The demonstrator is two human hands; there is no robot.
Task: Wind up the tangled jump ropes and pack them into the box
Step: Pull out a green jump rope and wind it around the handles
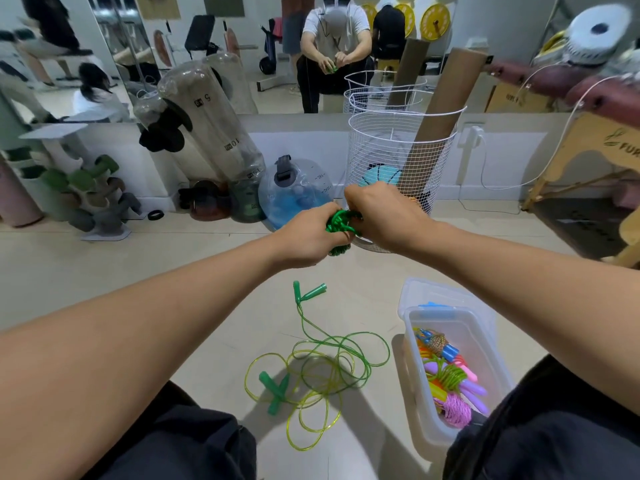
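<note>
Dark trousers [180, 441] over both knees fill the bottom of the view, and between them, below the hands, two green jump ropes [318, 372] are seen lying loose and tangled on the floor tiles [104, 271], their cords looped over one another and their handles spread apart. Below the right forearm a clear plastic box [460, 362] is set on the floor with its lid propped behind it, and several wound ropes in pink, purple, orange and blue are already packed in it. Both arms are stretched forward and the hands are brought together. A bundle of green rope [341, 226] is gripped in the left hand [308, 237], whose fingers are curled round it, while the right hand [384, 216] is closed over the top of the same bundle; whether a loose end is pinched there cannot be told, since the fingertips are hidden. Beyond the hands a white wire basket [398, 161] and a blue water jug [294, 192] are seen against the wall. The winding step is judged to be in hand, with this bundle nearly finished. Next, the end would need to be tucked in or tied off so the coil stays tight, and the bundle carried down and to the right into the box, after which the two ropes on the floor remain to be untangled.
</note>
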